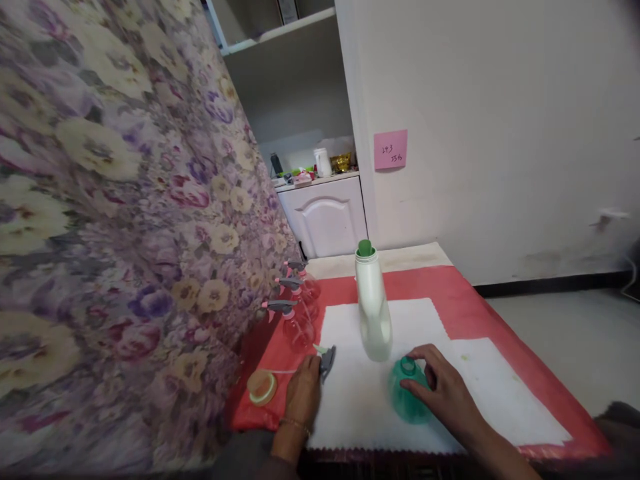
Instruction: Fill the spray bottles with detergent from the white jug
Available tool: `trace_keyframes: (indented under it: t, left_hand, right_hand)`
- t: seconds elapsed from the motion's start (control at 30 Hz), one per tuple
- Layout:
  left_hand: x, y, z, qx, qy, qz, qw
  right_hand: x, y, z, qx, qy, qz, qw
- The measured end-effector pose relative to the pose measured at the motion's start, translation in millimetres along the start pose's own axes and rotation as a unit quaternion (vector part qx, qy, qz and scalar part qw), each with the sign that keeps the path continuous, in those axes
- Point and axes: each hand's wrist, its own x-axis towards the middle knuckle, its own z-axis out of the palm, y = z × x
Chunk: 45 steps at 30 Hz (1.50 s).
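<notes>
My right hand [445, 393] is wrapped around a green translucent spray bottle body [407, 397] that stands on the white cloth [480, 387], its neck open at the top. My left hand [304, 393] is closed on a grey spray trigger head [327, 360] with a pale green nozzle tip, held just left of the green bottle. A tall white bottle with a green cap [373, 303] stands upright right behind them on the cloth.
Three pink spray bottles with grey triggers [295, 303] stand in a row along the left of the red table [465, 293]. A round tan lid [263, 388] lies at the front left. A floral curtain [125, 220] hangs left; white cabinet [327, 217] behind.
</notes>
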Motion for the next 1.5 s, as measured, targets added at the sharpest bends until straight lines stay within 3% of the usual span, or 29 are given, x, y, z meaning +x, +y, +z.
trace_keyframes:
  t: [0.17, 0.37, 0.53, 0.7, 0.8, 0.93, 1.03, 1.13, 1.3, 1.5]
  left_hand:
    - [-0.7, -15.7, 18.9, -0.003, 0.038, -0.013, 0.999]
    - [-4.7, -30.4, 38.5, -0.037, 0.141, 0.015, 0.989]
    - [-7.7, -29.7, 32.4, -0.080, 0.170, 0.011, 0.982]
    - [-13.8, -17.3, 26.9, -0.197, 0.229, 0.049, 0.952]
    - [-23.3, 1.1, 34.4, -0.297, 0.201, 0.091, 0.929]
    - [-35.6, 33.7, 48.5, -0.431, 0.089, 0.093, 0.893]
    - [-37.5, 50.5, 54.3, -0.489, 0.040, 0.074, 0.868]
    - [-34.2, 57.6, 54.7, -0.521, 0.022, 0.068, 0.851]
    - [-27.1, 64.4, 52.4, -0.520, 0.023, 0.063, 0.851]
    - [-25.1, 67.0, 59.2, -0.511, 0.008, 0.048, 0.858]
  right_hand:
    - [-9.6, 5.7, 3.1, -0.008, 0.017, 0.006, 1.000]
    - [-22.1, 20.8, 17.4, -0.005, -0.001, 0.041, 0.999]
    - [-24.6, 19.6, 22.8, 0.026, 0.005, 0.072, 0.997]
    - [-18.1, -6.8, 34.9, 0.062, 0.005, 0.051, 0.997]
    - [-9.9, -20.5, 54.7, 0.066, -0.018, 0.033, 0.997]
    - [-4.5, -17.7, 78.2, 0.067, -0.041, -0.004, 0.997]
    - [-6.0, -9.6, 76.0, 0.083, -0.054, -0.035, 0.995]
    - [-0.9, -8.2, 58.0, 0.099, -0.059, -0.041, 0.992]
    - [40.2, -17.4, 42.1, 0.150, -0.008, 0.010, 0.989]
    - [91.9, -27.0, 72.5, 0.247, 0.025, 0.057, 0.967]
